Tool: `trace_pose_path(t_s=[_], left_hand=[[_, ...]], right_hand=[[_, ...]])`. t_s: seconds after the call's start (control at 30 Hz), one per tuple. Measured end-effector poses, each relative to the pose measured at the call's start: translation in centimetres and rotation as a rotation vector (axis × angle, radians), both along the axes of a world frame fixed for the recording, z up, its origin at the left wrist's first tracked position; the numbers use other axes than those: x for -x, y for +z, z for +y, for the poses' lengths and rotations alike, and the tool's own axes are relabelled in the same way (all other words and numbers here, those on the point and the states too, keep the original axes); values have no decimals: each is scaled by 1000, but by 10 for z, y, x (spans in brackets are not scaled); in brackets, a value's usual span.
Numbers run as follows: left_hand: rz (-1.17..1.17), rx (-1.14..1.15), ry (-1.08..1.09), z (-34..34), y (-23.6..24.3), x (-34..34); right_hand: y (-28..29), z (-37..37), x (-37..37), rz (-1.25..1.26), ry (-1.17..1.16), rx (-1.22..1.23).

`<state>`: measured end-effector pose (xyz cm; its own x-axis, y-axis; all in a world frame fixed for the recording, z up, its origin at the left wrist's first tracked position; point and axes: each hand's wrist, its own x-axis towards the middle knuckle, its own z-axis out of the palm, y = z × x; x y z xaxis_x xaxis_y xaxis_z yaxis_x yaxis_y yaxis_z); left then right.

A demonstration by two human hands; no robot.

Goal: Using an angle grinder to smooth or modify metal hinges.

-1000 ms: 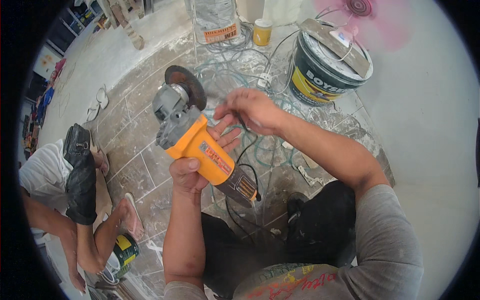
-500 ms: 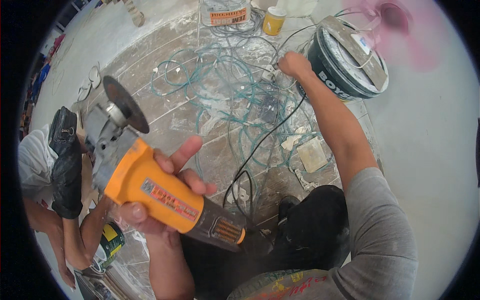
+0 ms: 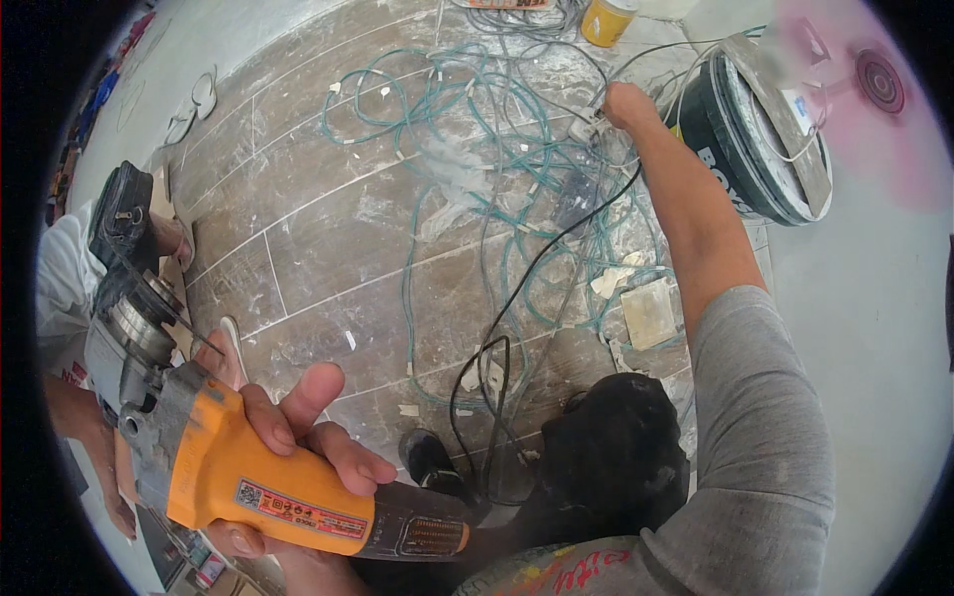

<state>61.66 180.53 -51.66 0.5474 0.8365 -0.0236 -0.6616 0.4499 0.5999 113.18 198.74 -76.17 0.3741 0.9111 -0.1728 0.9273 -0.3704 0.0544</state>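
Note:
My left hand is wrapped round the orange body of an angle grinder, thumb below and fingers over the top. The grinder's metal head points up and left, and its cutting disc shows nearly edge-on. A black power cord runs from near the grinder's rear end across the floor toward my right hand. My right arm is stretched far forward, and my right hand is closed beside a white socket block among the cables. What its fingers grip is hidden.
Tangled teal cable lies on the dusty tiled floor. A dark paint bucket with a board across its lid stands right of my right hand. A yellow tub and a pink fan are farther off. Another person's arm is at left.
The grinder has moved left and down, and its disc has turned from nearly face-on to edge-on. The view has shifted, while my right hand stays at the socket block.

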Motion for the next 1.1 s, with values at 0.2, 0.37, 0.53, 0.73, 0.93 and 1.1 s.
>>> trace_pose_path(t_s=[0.2,0.37,0.53,0.73,0.93,1.1], left_hand=[[36,39,-2,-1,-6,-6],[51,83,10,-1,-9,-8],[55,101,-14,5,-8,-9],[58,146,8,6,-10,-11],[-64,183,-31,12,-14,-5],[40,152,-19,12,-13,-6]], right_hand=[[-10,4,-2,-41,60,70],[-23,13,-10,-37,86,81],[-21,29,-11,-88,171,232],[-23,26,-12,-22,73,118],[-25,20,-12,-15,36,55],[-26,15,-14,8,-11,29]])
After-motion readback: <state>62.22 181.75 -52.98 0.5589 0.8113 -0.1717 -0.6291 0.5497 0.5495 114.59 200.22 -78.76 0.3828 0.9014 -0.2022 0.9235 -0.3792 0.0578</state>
